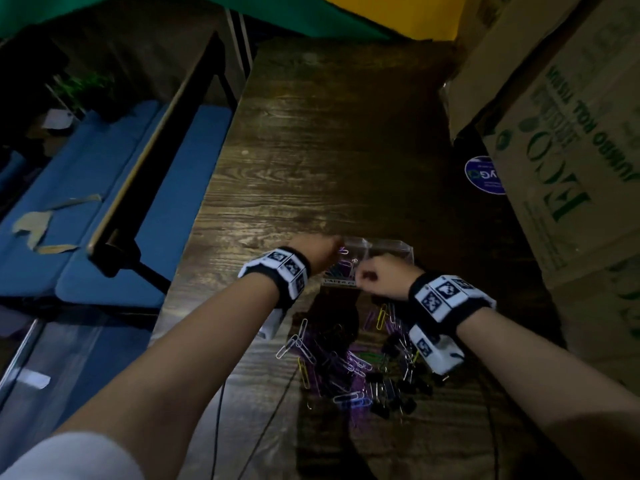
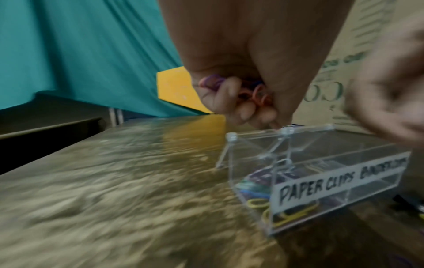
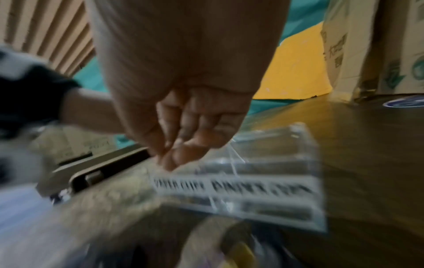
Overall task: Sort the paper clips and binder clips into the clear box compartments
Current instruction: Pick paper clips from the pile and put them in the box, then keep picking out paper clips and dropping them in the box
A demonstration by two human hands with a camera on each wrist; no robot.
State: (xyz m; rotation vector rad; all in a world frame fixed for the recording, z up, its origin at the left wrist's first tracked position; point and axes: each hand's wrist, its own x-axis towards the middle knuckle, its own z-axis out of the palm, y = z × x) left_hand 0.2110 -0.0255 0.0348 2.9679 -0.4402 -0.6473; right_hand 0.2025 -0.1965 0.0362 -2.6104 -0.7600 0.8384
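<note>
A clear two-compartment box (image 1: 391, 252) stands on the wooden table, labelled "PAPER CLIPS" and "BINDER CLIPS" (image 2: 321, 183). Coloured paper clips (image 2: 254, 192) lie in its left compartment, and a pale clip (image 2: 284, 163) stands among them. My left hand (image 1: 334, 249) hovers over that compartment and grips a bunch of purple and red paper clips (image 2: 250, 88). My right hand (image 1: 362, 275) is at the box's front edge, fingertips (image 3: 174, 154) bunched together with nothing visible between them. A mixed pile of paper clips (image 1: 332, 355) and black binder clips (image 1: 398, 393) lies nearer to me.
Large cardboard boxes (image 1: 568, 140) crowd the table's right side, next to a round blue sticker (image 1: 485, 174). A blue cushioned bench (image 1: 104, 209) sits below the table's left edge. Thin black cables (image 1: 218, 410) run over the near table.
</note>
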